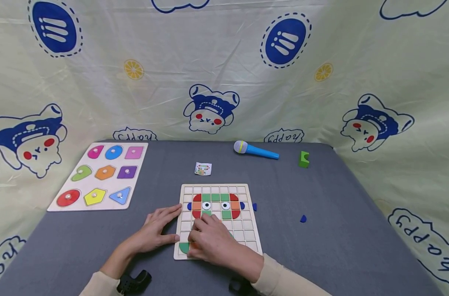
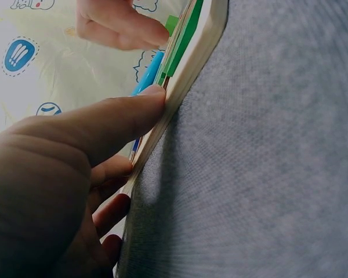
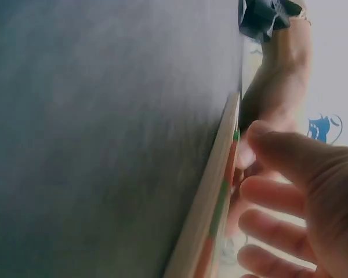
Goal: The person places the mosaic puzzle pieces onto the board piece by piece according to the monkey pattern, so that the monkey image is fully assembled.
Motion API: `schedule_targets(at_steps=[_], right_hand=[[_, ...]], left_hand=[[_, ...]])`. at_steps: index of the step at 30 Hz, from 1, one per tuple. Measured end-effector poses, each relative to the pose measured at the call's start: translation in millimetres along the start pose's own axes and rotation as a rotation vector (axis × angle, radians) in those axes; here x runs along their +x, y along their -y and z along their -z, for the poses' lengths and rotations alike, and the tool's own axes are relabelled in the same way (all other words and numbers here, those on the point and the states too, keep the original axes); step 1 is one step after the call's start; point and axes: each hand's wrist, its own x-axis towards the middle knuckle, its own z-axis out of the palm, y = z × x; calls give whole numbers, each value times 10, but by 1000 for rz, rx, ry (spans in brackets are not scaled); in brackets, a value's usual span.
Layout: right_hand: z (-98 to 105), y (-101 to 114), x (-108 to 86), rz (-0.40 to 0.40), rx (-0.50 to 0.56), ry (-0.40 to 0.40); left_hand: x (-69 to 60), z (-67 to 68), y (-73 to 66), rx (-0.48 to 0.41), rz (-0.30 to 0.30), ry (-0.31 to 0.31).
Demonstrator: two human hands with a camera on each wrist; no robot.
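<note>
A pale grid board [image 1: 249, 236] lies on the table, with red, orange, green and blue flat pieces and two round eye pieces [image 1: 206, 205] set in its squares. My left hand [image 1: 150, 233] rests at the board's left edge; in the left wrist view its thumb [image 2: 136, 113] and fingers touch the rim. Over the lower left squares is my right hand [image 1: 218, 242], fingers pointing down at the pieces. It covers part of the board. The right wrist view shows its thumb apart from the fingers, with nothing visible between them. A green piece [image 1: 184, 247] sits in the bottom left corner.
Two small blue pieces [image 1: 303, 218] lie right of the board, one beside its edge. Behind stand a picture card [image 1: 203, 168], a blue toy microphone [image 1: 259, 151] and a green block [image 1: 304, 159]. A shape puzzle board [image 1: 98, 189] lies at the back left.
</note>
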Motion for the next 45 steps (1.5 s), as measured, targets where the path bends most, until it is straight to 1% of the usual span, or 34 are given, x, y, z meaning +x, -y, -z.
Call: schedule_targets(at_steps=[3, 5, 8, 12, 15, 20, 25, 29, 32, 36, 40, 45], right_hand=[[61, -75, -67, -50, 25, -3], [106, -161, -133, -88, 42, -11], [166, -330, -266, -143, 55, -49], [220, -593, -500, -224, 56, -100], [255, -794, -692, -308, 49, -93], [316, -1113, -1003, -447, 6, -56], [356, -1423, -1289, -537, -40, -53], [390, -1624, -1501, -598, -62, -38], [406, -1730, -1628, -632, -63, -15], [410, -1817, -1741, -664, -60, -2], [402, -1866, -1801, -678, -54, 5], [383, -1893, -1833, -702, -37, 26]], left_hand=[[-3, 5, -2, -2, -5, 0], [-4, 10, -4, -5, -3, 2], [-6, 20, -6, -14, -2, 2], [-7, 26, -8, -13, -1, 3], [-7, 28, -8, -11, 2, 6], [-5, 28, -7, -13, 9, 8], [1, 21, 0, -13, 11, 15], [8, 18, 4, -14, 9, 14], [10, 19, 4, -14, 9, 12], [8, 18, 3, -9, 8, 12], [8, 11, 3, -11, 12, 12], [7, 3, 5, -16, 20, 15]])
